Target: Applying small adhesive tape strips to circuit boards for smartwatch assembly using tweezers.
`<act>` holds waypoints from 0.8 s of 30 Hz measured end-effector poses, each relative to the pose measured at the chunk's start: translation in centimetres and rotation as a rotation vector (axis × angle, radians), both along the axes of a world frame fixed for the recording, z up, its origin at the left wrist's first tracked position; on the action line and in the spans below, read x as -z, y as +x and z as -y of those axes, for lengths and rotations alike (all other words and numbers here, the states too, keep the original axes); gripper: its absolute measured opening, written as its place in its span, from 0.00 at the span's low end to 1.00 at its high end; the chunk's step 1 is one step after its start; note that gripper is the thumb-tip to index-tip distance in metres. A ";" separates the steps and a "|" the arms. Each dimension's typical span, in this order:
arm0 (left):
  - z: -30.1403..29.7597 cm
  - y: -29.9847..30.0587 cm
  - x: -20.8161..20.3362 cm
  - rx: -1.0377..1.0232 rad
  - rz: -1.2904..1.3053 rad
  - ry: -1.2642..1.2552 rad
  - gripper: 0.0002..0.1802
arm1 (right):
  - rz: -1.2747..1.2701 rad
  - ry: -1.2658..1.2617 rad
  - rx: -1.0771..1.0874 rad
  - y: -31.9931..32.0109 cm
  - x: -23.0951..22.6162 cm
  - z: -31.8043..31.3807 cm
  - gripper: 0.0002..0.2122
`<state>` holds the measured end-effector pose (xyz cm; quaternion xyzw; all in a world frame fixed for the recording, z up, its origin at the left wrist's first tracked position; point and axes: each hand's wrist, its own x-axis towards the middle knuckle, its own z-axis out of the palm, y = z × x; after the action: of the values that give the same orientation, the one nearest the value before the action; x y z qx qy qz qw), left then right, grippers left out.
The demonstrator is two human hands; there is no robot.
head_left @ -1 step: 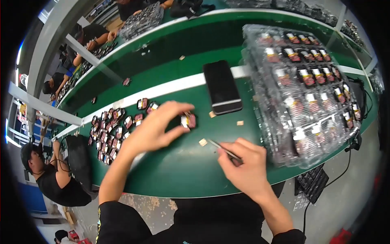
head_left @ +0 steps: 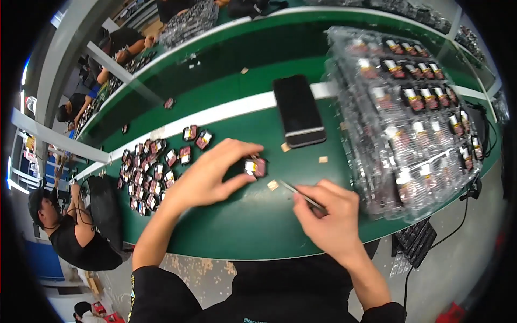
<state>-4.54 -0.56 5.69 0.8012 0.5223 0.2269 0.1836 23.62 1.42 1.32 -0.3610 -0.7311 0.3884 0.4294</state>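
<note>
My left hand has its thumb and fingers curved round a small black part with a reddish, white and yellow face, keeping it on the green tabletop. Pinched in my right hand is a pair of thin metal tweezers, its tip pointing up and left. Just off that tip lies a small tan square piece. Other tan squares lie farther up, one below the phone and one to its right. Left of my left hand, several similar black parts are heaped loosely.
A black phone lies at the far middle. To the right, stacked clear plastic trays hold more parts. A white strip and a green channel run behind. A person in black sits at the left; others work farther off.
My left hand has brought the small black part slightly nearer to me, and its face shows more fully. The tweezers stay beside the tan square. The whole view has shifted a little.
</note>
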 end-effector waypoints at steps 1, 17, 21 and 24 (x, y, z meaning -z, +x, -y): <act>0.9 0.3 0.4 0.026 0.007 -0.003 0.32 | -0.010 0.000 0.009 -0.1 0.2 0.0 0.07; 2.5 0.3 2.5 0.027 0.146 -0.022 0.32 | 0.007 -0.084 -0.036 -0.3 -0.1 -0.1 0.08; 2.3 0.6 2.8 0.057 0.102 -0.064 0.32 | 0.094 -0.021 -0.108 -0.2 -0.1 -0.4 0.08; 2.1 0.6 2.8 0.060 0.112 -0.060 0.34 | 0.122 0.007 -0.108 -0.4 0.0 -0.5 0.08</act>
<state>-3.90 -2.65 2.85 0.7968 0.4936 0.2500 0.2430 23.26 1.88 1.32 -0.3425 -0.7756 0.3857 0.3638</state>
